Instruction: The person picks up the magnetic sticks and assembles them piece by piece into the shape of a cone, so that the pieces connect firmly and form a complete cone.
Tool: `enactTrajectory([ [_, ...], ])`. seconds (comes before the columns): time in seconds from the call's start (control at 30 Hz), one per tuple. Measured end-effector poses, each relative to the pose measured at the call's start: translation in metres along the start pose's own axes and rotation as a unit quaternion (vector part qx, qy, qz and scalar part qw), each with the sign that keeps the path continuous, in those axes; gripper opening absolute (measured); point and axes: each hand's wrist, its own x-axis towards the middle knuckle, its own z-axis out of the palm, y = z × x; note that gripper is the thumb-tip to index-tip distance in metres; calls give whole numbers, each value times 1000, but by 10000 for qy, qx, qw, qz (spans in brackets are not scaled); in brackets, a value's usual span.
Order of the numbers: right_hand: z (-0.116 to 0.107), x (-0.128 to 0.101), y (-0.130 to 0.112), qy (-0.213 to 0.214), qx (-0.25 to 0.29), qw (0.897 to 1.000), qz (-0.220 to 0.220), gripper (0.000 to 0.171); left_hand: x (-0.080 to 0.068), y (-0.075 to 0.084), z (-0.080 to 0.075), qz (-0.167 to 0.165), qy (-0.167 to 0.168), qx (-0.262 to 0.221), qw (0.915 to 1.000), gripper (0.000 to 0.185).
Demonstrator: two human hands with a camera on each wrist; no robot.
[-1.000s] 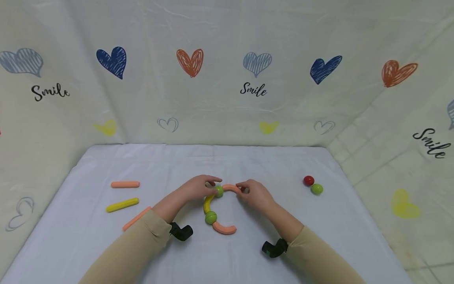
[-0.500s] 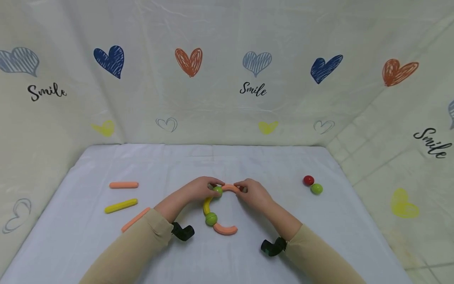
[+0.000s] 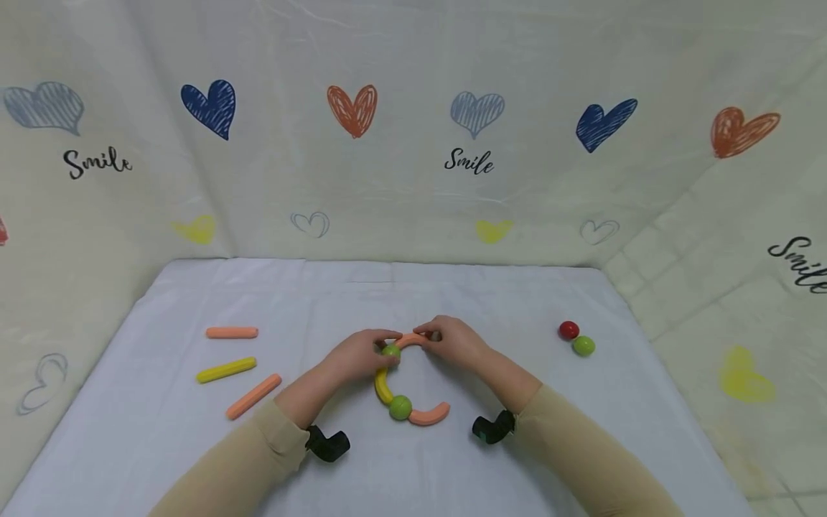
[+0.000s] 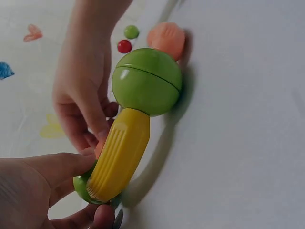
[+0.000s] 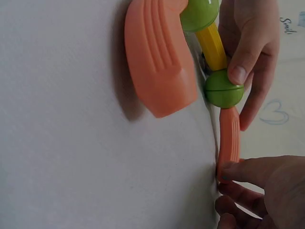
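On the white table, curved toy rods and balls are joined in a C-shaped chain. My left hand [image 3: 355, 355] grips the far green ball [image 3: 391, 351] between thumb and fingers. My right hand [image 3: 459, 341] pinches the free end of the far orange curved rod [image 5: 229, 136], which meets that ball. A yellow curved rod [image 4: 121, 152] runs from the held ball to a second green ball [image 4: 147, 81] nearer me. From there another orange curved rod [image 5: 159, 62] reaches right, its outer end free. Part of the held ball is hidden by my fingers in the left wrist view.
At the left lie two straight orange rods, one farther back [image 3: 232, 332] and one close to my left sleeve [image 3: 254, 396], with a straight yellow rod [image 3: 226, 370] between them. A red ball [image 3: 568, 330] and a green ball [image 3: 584, 346] sit at the right.
The chain has turned: its near end has swung right and slightly toward me, while the far end has shifted a little left with both hands. The camera view has also shifted slightly.
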Motion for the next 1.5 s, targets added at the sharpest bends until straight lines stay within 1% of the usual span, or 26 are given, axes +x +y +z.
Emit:
enactTrajectory([
  [0.13,-3,6,-4,-270,-203,9992,-230,28,-8,-1,5,-86,149,-38,9998,52],
  [0.3,-5,11,-9,-450,-325,9976,-419,28,-15,0,10,-190,356,-124,9991,54],
  [0.5,-5,16,-15,-480,-330,9973,-441,28,-22,3,11,-259,557,-17,9981,55],
  [0.63,-4,16,-15,-480,-427,9968,-483,29,-23,2,10,-284,576,20,9979,56],
  [0.77,-5,14,-10,-424,-419,9966,-574,30,-22,2,7,-352,578,-96,9977,54],
  [0.87,-8,11,-1,-264,-376,9976,-511,31,-17,0,4,-395,598,-389,9967,48],
  [1.0,-15,4,12,1,-298,9992,-257,33,-4,-4,1,-395,576,-723,9949,41],
  [1.1,-23,-5,24,181,-178,9997,-56,33,7,-5,-1,-285,505,-552,9968,39],
  [1.2,-31,-15,37,327,-78,9994,109,35,15,-5,-3,-211,332,-339,9987,38],
  [1.37,-49,-37,65,562,-19,9974,458,36,19,0,-6,-149,-42,-400,9991,40],
  [1.5,-67,-59,92,796,-76,9948,639,37,20,2,-8,-111,-168,-442,9988,42],
])
